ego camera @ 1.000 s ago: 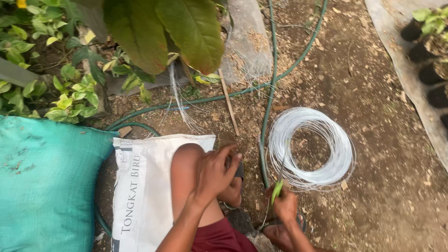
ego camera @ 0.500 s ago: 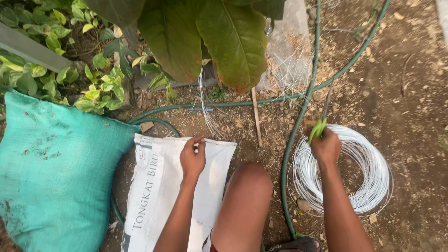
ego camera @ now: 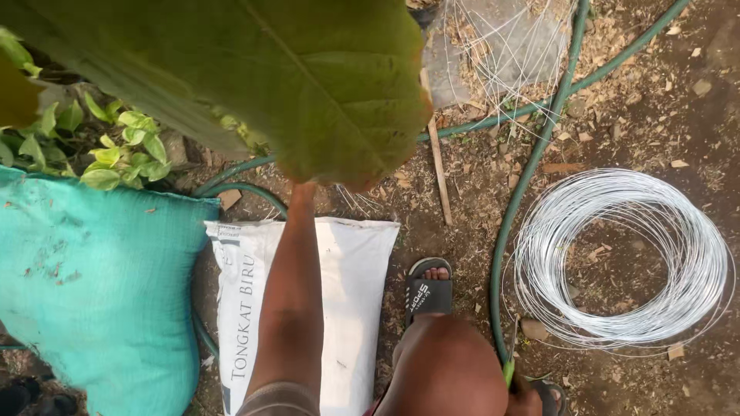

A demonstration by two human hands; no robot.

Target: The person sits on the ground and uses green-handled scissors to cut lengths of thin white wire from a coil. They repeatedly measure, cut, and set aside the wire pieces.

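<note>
Leaf (ego camera: 308, 85) hides my left hand above the white sack (ego camera: 351, 308), its grip unreadable, while my right hand (ego camera: 524, 389), beside the wire coil (ego camera: 624, 258), clasps a green stem (ego camera: 509, 371).

Obstacles: large leaf (ego camera: 308, 85) overhanging the far ground, hiding the left hand; teal sack (ego camera: 92, 285) at left; white sack (ego camera: 354, 293); green hose (ego camera: 532, 166); wire coil (ego camera: 624, 254) at right. Free passage: bare soil (ego camera: 478, 200) between white sack and hose.
</note>
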